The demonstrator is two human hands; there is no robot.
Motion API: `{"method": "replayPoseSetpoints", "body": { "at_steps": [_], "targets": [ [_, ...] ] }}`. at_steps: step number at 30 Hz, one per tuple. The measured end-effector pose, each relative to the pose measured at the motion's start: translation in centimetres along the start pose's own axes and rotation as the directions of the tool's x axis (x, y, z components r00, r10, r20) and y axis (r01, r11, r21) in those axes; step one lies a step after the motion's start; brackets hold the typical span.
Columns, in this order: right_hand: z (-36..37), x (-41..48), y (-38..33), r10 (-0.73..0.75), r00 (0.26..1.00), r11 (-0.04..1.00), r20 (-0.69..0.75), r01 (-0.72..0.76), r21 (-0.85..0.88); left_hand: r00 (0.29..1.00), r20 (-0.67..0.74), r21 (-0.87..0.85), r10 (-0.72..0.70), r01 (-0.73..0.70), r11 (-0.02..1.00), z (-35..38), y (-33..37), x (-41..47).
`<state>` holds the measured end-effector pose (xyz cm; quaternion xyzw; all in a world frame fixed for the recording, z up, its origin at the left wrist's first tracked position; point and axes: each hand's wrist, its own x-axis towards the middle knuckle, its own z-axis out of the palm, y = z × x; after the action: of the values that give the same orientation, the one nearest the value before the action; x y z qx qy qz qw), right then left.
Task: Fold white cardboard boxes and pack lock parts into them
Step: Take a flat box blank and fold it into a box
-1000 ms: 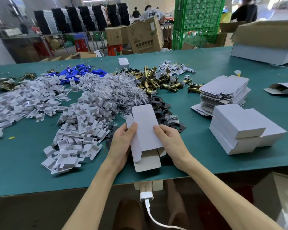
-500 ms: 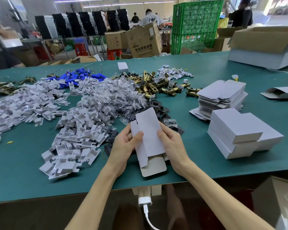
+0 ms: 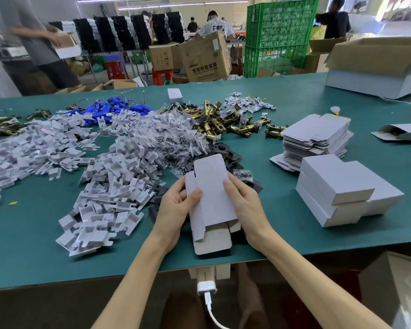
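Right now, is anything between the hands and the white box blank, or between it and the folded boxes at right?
Nothing visible. The left hand and right hand hold the white box blank by its sides; only green table shows between it and the folded boxes.

Beyond the green table [image 3: 33, 257] I saw stacked green crates [image 3: 280, 36], with a tilted brown carton [image 3: 205, 60] to their left and a red stool [image 3: 161, 76] beside it. Black stacks [image 3: 128, 32] stood in a row at the back. A white charger [image 3: 207, 288] hung below the table's near edge.
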<state>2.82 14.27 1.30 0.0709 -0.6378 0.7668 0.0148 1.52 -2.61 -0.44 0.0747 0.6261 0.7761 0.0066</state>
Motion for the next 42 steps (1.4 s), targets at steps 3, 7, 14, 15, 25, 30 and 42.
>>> {"method": "replayPoseSetpoints", "body": {
  "at_steps": [3, 7, 14, 15, 25, 30, 42],
  "targets": [
    [0.0, 0.2, -0.1, 0.027, 1.0, 0.998, 0.007, -0.027, 0.048, 1.0, 0.026, 0.039, 0.011, -0.012, 0.999, 0.3, 0.2, -0.1],
    [-0.3, 0.4, -0.1, 0.066, 0.993, 0.992, 0.101, -0.076, 0.098, 0.999, 0.052, 0.092, 0.011, -0.016, 0.996, 0.7, 0.4, -0.3],
    [-0.6, 0.5, 0.5, 0.056, 0.995, 0.993, 0.086, -0.064, 0.103, 0.998, 0.056, 0.157, -0.021, 0.012, 0.988, 0.6, 0.4, -0.3],
    [-0.6, 0.5, 0.7, 0.046, 0.997, 0.996, 0.059, -0.05, 0.074, 0.998, 0.057, 0.159, -0.023, 0.014, 0.987, 0.6, 0.3, -0.3],
    [-0.4, 0.5, 1.3, 0.013, 1.0, 0.988, -0.028, -0.017, -0.151, 0.999, -0.004, 0.212, -0.038, 0.038, 0.976, 0.7, 0.2, -0.5],
    [-0.5, 0.5, 1.3, 0.022, 0.999, 0.995, -0.024, -0.024, -0.097, 0.998, -0.047, 0.18, -0.049, 0.057, 0.982, 0.8, 0.5, -0.6],
    [-0.5, 0.2, 1.2, 0.032, 0.999, 0.997, 0.005, -0.032, -0.065, 0.991, -0.1, 0.08, -0.09, 0.099, 0.992, 0.6, 0.4, -0.6]
  ]
}}
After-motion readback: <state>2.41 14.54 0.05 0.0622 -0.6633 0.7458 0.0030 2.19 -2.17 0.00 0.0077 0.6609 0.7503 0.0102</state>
